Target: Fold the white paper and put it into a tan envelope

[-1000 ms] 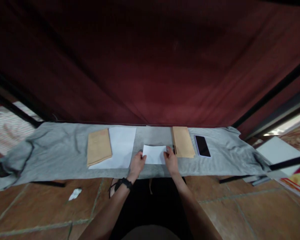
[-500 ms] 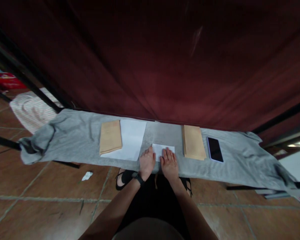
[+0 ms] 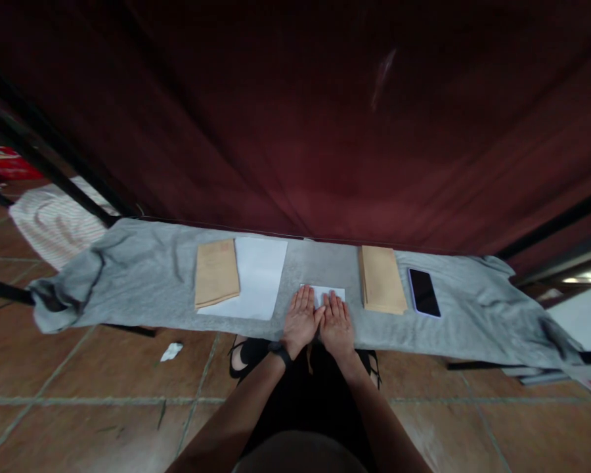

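On grey cloth (image 3: pixel 142 289), below a red curtain (image 3: pixel 295 131): at left an envelope (image 3: pixel 217 281) overlapping a white sheet (image 3: pixel 259 287); at right an envelope stack (image 3: pixel 381 279), then a phone (image 3: pixel 423 292). Left hand (image 3: pixel 303 320) and right hand (image 3: pixel 336 323) side by side, flat and fully open, pressing down on folded paper (image 3: pixel 331 293) at mid-cloth, gripping nothing.

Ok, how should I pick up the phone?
Probably by its two long edges, pinched from above. The phone lies flat, dark face up, on the cloth, so nothing sticks up to hold. Both long edges look free, with a gap to the envelopes beside it. The right hand is the nearer one.
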